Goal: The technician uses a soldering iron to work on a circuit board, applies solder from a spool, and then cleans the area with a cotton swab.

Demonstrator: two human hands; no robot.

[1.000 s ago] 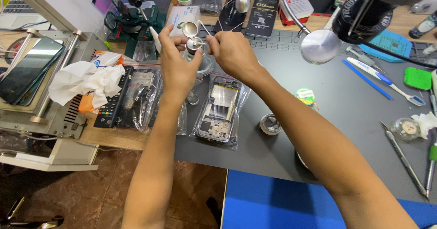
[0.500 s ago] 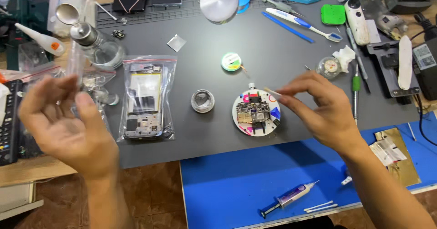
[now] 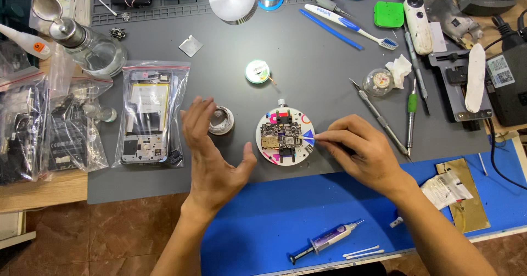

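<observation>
Clear bag point(image 3: 147, 114) with phone parts lies left on the desk point(image 3: 307, 67). Left hand point(image 3: 211, 155) hovers open, holding nothing, beside a solder coil point(image 3: 222, 120). Next sits the round holder point(image 3: 282, 136) with its circuit board point(image 3: 281, 135). Right hand point(image 3: 359, 151) pinches a blue-tipped tool point(image 3: 307, 138) against the board; too much pressure could knock off tiny parts, I judge.

Right hand point(image 3: 365, 152) pinches a swab point(image 3: 308, 138) at the circuit board point(image 3: 281, 135) — left hand point(image 3: 211, 155) hovers open.
</observation>
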